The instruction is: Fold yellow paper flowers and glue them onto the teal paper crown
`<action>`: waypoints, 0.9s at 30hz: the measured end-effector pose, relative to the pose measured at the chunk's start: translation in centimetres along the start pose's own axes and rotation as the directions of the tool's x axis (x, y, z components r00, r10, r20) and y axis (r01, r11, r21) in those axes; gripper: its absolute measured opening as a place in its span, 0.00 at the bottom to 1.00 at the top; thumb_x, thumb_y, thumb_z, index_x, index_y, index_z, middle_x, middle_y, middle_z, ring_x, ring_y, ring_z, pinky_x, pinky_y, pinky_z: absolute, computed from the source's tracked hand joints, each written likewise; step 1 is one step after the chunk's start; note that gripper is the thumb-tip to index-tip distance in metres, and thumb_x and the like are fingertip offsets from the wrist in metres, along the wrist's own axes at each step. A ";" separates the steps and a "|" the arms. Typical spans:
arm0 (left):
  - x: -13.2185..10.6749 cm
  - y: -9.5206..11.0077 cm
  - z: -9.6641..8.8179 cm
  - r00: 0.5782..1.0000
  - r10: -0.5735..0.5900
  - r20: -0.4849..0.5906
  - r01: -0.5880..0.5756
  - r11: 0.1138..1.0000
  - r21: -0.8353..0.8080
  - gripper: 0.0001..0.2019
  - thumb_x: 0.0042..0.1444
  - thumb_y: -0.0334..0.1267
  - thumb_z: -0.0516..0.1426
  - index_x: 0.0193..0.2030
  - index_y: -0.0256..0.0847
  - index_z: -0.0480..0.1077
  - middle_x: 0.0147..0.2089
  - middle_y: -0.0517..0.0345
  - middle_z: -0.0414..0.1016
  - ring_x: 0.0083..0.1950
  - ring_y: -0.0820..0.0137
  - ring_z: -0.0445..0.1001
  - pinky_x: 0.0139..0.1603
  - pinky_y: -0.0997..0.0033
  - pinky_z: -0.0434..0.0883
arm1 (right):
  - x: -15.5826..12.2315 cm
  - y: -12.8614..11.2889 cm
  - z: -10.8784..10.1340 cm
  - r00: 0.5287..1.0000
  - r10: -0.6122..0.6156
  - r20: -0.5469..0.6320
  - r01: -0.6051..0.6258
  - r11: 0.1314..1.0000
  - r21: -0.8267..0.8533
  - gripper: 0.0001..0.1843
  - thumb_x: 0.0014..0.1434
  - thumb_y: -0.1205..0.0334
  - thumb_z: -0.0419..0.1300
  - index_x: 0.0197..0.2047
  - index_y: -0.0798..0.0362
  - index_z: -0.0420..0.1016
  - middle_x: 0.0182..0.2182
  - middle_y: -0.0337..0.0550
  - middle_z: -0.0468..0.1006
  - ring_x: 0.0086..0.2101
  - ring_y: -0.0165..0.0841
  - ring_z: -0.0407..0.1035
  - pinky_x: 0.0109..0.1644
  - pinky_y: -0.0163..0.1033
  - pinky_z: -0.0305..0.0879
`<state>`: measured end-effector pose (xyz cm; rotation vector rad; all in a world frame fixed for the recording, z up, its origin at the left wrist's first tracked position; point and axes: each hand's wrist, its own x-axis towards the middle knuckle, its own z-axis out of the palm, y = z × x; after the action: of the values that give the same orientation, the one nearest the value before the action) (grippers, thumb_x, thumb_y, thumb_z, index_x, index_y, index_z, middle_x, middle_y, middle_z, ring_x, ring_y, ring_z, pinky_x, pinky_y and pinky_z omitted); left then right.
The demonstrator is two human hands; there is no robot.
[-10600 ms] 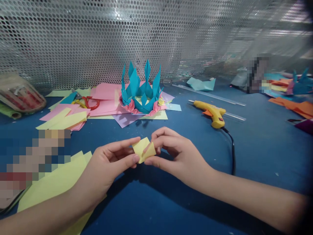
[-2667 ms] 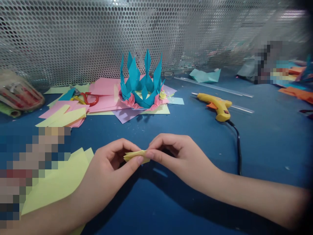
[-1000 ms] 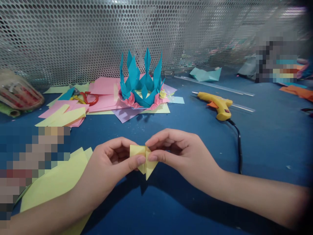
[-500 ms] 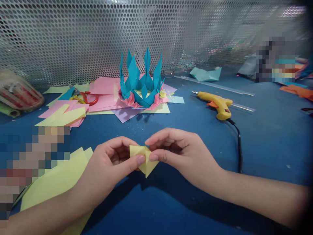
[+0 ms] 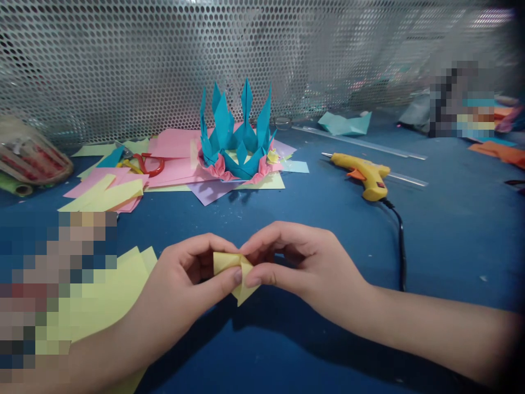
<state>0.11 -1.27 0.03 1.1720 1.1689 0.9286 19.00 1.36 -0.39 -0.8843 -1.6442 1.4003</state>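
A small folded piece of yellow paper (image 5: 225,261) is held up between my two hands, its lower point tilted down above the blue table. My left hand (image 5: 192,273) pinches its left part, thumb in front and fingers behind. With thumb and index finger, my right hand (image 5: 299,257) grips the right part near the central fold. The fingertips behind the paper are partly hidden. Beyond my hands stands a blue folded-paper crown shape (image 5: 241,164) with tall pointed petals and pink paper (image 5: 262,171) round its base.
A yellow glue gun (image 5: 363,172) lies at right, its black cord (image 5: 402,246) running toward me. Clear glue sticks (image 5: 361,142) lie behind it. Red-handled scissors (image 5: 150,164) rest on pink and yellow sheets at left. Yellow sheets (image 5: 106,290) lie under my left forearm. A perforated metal panel (image 5: 143,65) stands behind.
My right hand has shifted slightly down and left, its index finger closing onto the paper's top edge. The yellow paper has moved a little lower and turned slightly.
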 end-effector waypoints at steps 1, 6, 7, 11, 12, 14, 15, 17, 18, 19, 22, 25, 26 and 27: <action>0.0 0.0 0.0 1.000 -0.002 -0.005 0.002 1.000 -0.014 0.05 0.50 0.36 0.69 0.30 0.46 0.77 0.26 0.67 0.78 0.27 0.76 0.74 0.29 0.84 0.71 | 0.0 0.0 0.0 1.000 -0.003 0.011 0.003 1.000 -0.005 0.08 0.51 0.63 0.73 0.35 0.49 0.81 0.30 0.35 0.83 0.31 0.29 0.76 0.34 0.31 0.71; 0.1 -0.2 -0.4 0.998 0.023 -0.061 -0.025 0.999 -0.040 0.06 0.55 0.40 0.65 0.31 0.44 0.74 0.27 0.66 0.77 0.29 0.75 0.73 0.31 0.82 0.70 | 0.1 -0.2 -0.1 0.998 -0.032 0.058 0.037 0.997 -0.074 0.14 0.50 0.66 0.74 0.41 0.47 0.83 0.32 0.34 0.84 0.32 0.30 0.76 0.39 0.34 0.73; 0.2 -0.2 -0.5 0.997 0.024 -0.070 -0.028 0.998 -0.053 0.06 0.55 0.39 0.65 0.31 0.44 0.73 0.27 0.66 0.76 0.29 0.75 0.73 0.31 0.81 0.70 | 0.1 -0.2 -0.1 0.997 -0.035 0.063 0.040 0.996 -0.084 0.13 0.51 0.66 0.73 0.41 0.46 0.83 0.33 0.34 0.85 0.32 0.30 0.77 0.39 0.34 0.73; 0.2 -0.2 -0.5 0.997 0.023 -0.076 -0.029 0.997 -0.073 0.05 0.54 0.37 0.64 0.30 0.44 0.73 0.27 0.66 0.75 0.28 0.75 0.72 0.30 0.80 0.69 | 0.0 -0.2 -0.3 0.999 -0.027 0.042 0.032 0.989 -0.143 0.09 0.53 0.65 0.72 0.39 0.47 0.84 0.34 0.35 0.85 0.33 0.31 0.77 0.39 0.34 0.73; 0.2 -0.3 -0.4 0.997 0.023 -0.070 -0.028 0.997 -0.069 0.04 0.55 0.37 0.64 0.30 0.44 0.73 0.27 0.67 0.75 0.28 0.76 0.72 0.30 0.81 0.68 | -0.1 -0.2 -0.3 0.999 -0.020 0.038 0.025 0.988 -0.149 0.08 0.53 0.64 0.72 0.38 0.47 0.84 0.34 0.36 0.85 0.33 0.31 0.77 0.38 0.33 0.72; 0.1 -0.4 -0.4 0.999 0.021 -0.048 -0.024 0.998 -0.064 0.05 0.56 0.37 0.63 0.31 0.45 0.73 0.27 0.68 0.74 0.28 0.77 0.71 0.30 0.83 0.67 | 0.0 -0.2 -0.2 0.999 0.001 0.036 0.004 0.990 -0.138 0.07 0.52 0.62 0.73 0.36 0.48 0.84 0.32 0.36 0.84 0.31 0.31 0.76 0.37 0.33 0.72; 0.1 -0.4 -0.5 0.999 0.022 -0.040 -0.025 0.998 -0.057 0.05 0.57 0.37 0.64 0.31 0.45 0.72 0.26 0.69 0.74 0.28 0.78 0.70 0.30 0.84 0.67 | 0.0 -0.2 -0.2 0.999 0.013 0.036 -0.008 0.992 -0.128 0.06 0.52 0.61 0.73 0.36 0.48 0.84 0.32 0.36 0.84 0.31 0.30 0.76 0.36 0.33 0.71; 0.0 -0.5 -0.5 0.999 0.030 -0.029 -0.031 0.999 -0.033 0.06 0.57 0.38 0.64 0.31 0.45 0.72 0.26 0.69 0.74 0.28 0.79 0.70 0.30 0.85 0.67 | 0.1 -0.2 -0.1 0.999 0.029 0.028 -0.025 0.993 -0.115 0.06 0.52 0.59 0.73 0.34 0.49 0.83 0.30 0.36 0.84 0.30 0.30 0.75 0.34 0.32 0.70; -0.1 -0.5 -0.5 0.999 0.036 -0.033 -0.037 0.999 -0.021 0.07 0.57 0.39 0.65 0.31 0.44 0.72 0.26 0.69 0.74 0.28 0.78 0.71 0.30 0.85 0.67 | 0.2 -0.2 -0.1 0.999 0.035 0.024 -0.032 0.993 -0.115 0.06 0.52 0.58 0.73 0.33 0.49 0.83 0.30 0.36 0.83 0.30 0.30 0.75 0.33 0.32 0.70; -0.1 -0.5 -0.5 0.999 0.039 -0.035 -0.039 0.999 -0.010 0.07 0.57 0.40 0.65 0.31 0.44 0.72 0.26 0.68 0.74 0.28 0.78 0.71 0.31 0.85 0.68 | 0.2 -0.1 -0.1 0.999 0.041 0.020 -0.038 0.992 -0.118 0.07 0.53 0.56 0.73 0.32 0.49 0.82 0.29 0.36 0.83 0.29 0.30 0.74 0.33 0.32 0.69; -0.2 -0.5 -0.4 0.998 0.051 -0.039 -0.050 0.999 0.008 0.08 0.57 0.40 0.65 0.30 0.44 0.73 0.27 0.67 0.75 0.29 0.78 0.74 0.32 0.84 0.70 | 0.1 0.0 -0.1 0.998 0.065 0.015 -0.063 0.990 -0.128 0.10 0.53 0.53 0.72 0.30 0.50 0.82 0.27 0.36 0.82 0.27 0.29 0.72 0.31 0.33 0.68; -0.2 -0.3 -0.3 0.999 0.046 -0.024 -0.046 0.999 -0.002 0.09 0.55 0.40 0.67 0.29 0.43 0.73 0.28 0.66 0.77 0.30 0.77 0.76 0.34 0.84 0.72 | 0.0 0.1 -0.1 0.997 0.071 0.003 -0.070 0.989 -0.130 0.09 0.55 0.54 0.71 0.30 0.50 0.81 0.28 0.36 0.82 0.28 0.30 0.73 0.33 0.33 0.68; -0.2 -0.2 -0.3 0.999 0.040 -0.020 -0.040 0.999 -0.007 0.09 0.55 0.41 0.68 0.29 0.43 0.73 0.28 0.66 0.78 0.30 0.77 0.76 0.34 0.84 0.72 | 0.0 0.0 -0.1 0.998 0.070 -0.004 -0.070 0.989 -0.134 0.09 0.55 0.55 0.70 0.30 0.50 0.80 0.28 0.36 0.82 0.29 0.30 0.73 0.33 0.34 0.68; -0.1 -0.2 -0.3 0.999 0.029 -0.014 -0.029 1.000 -0.010 0.10 0.55 0.42 0.68 0.28 0.43 0.73 0.28 0.65 0.79 0.31 0.77 0.77 0.34 0.83 0.73 | 0.0 0.0 -0.1 0.997 0.070 -0.013 -0.071 0.988 -0.139 0.09 0.56 0.55 0.70 0.29 0.50 0.80 0.28 0.36 0.82 0.29 0.30 0.73 0.34 0.34 0.68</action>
<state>-0.22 -1.36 -0.12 1.1784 1.1599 0.9652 19.13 1.39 -0.36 -1.0355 -1.7359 1.3401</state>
